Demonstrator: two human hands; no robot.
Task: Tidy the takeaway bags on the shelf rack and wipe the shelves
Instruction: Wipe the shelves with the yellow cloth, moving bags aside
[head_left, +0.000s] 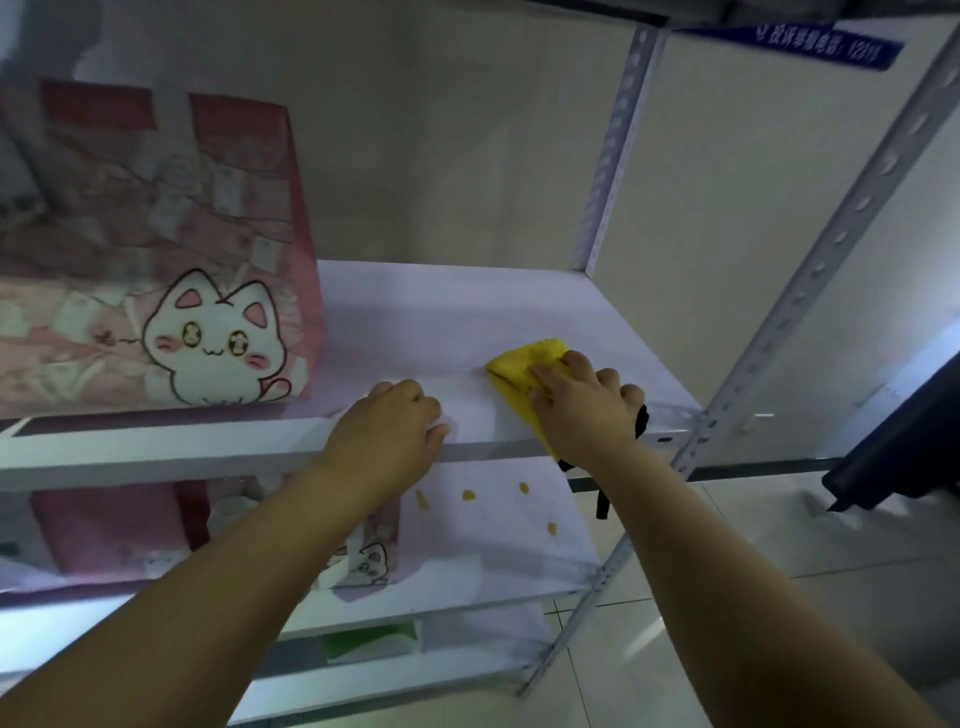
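A pink takeaway bag (156, 249) with a white cartoon cat stands upright on the left of the white shelf (457, 317). My right hand (582, 400) presses a yellow cloth (519, 371) flat on the shelf's right front part. My left hand (387, 431) rests on the shelf's front edge, fingers curled over it, just right of the bag. On the shelf below lies a second pink cat bag (135, 525), partly hidden by my left arm. That lower shelf (498, 545) carries several small yellowish spots (470, 495).
Perforated grey metal uprights (810, 301) frame the rack's right side. A green object (371, 642) sits on a still lower shelf. A dark object (904, 441) stands at the far right above the tiled floor (779, 545). A blue sign (826, 44) hangs top right.
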